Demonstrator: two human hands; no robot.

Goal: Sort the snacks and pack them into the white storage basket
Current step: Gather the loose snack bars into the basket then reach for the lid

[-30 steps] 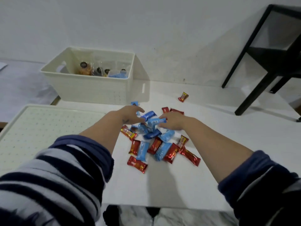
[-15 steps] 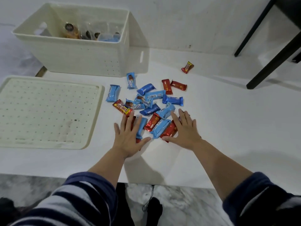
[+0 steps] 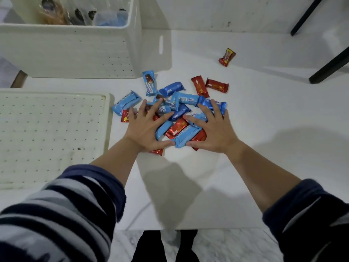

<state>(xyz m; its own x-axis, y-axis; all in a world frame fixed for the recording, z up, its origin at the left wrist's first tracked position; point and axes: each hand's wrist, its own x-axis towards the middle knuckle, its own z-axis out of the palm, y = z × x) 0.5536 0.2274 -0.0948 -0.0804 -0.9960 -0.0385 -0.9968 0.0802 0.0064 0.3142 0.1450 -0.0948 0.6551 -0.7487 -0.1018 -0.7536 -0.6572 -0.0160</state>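
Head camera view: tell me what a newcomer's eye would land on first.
First, the heap of shiny blue and red wrapped snack bars mid-table, with the left hand and right hand spread flat on it, fingers splayed. Next, the white plastic storage basket at the far left, bagged snacks already inside. One stray red-and-yellow wrapped snack lies alone, far right of the pile.

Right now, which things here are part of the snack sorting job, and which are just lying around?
Job:
blue snack bars
red snack bars
stray red snack
white storage basket
left hand
right hand

Lying about:
perforated lid
black table legs
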